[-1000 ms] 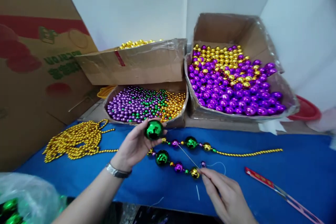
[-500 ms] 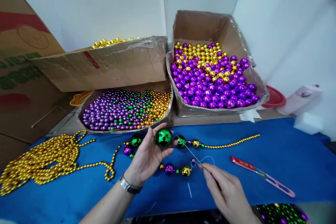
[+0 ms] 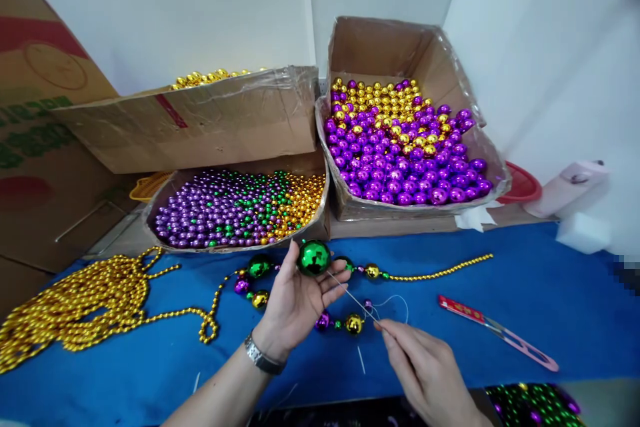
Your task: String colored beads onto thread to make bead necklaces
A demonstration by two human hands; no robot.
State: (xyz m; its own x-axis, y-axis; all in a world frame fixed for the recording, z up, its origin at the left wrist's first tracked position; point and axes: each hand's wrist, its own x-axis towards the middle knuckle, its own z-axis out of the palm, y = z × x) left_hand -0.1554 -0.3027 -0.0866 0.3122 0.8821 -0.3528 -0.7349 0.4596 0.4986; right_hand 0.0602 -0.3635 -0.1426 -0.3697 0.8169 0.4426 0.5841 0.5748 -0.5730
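My left hand (image 3: 300,297), with a metal-band watch at the wrist, holds a large shiny green bead (image 3: 314,257) between thumb and fingers. In my right hand (image 3: 425,363) a long thin needle (image 3: 354,295) is pinched, pointing up and left. Its far end meets the lower right of the green bead; how deep it goes I cannot tell. A small green spot shows at the bead's upper left. Pale thread loops beside the needle. Behind and under my left hand lies a string of beads, including a gold bead (image 3: 355,324) and a purple bead (image 3: 242,285).
A box of small beads (image 3: 235,210) and a box of larger purple and gold beads (image 3: 400,167) stand behind the blue cloth (image 3: 165,360). Gold bead chains (image 3: 95,307) lie left, a red-and-pink cutter (image 3: 497,332) right. Green beads (image 3: 530,407) show at lower right.
My left hand has shifted slightly right and turned a little. The needle's tip, apart from the green bead before, now meets it. My right hand has barely moved.
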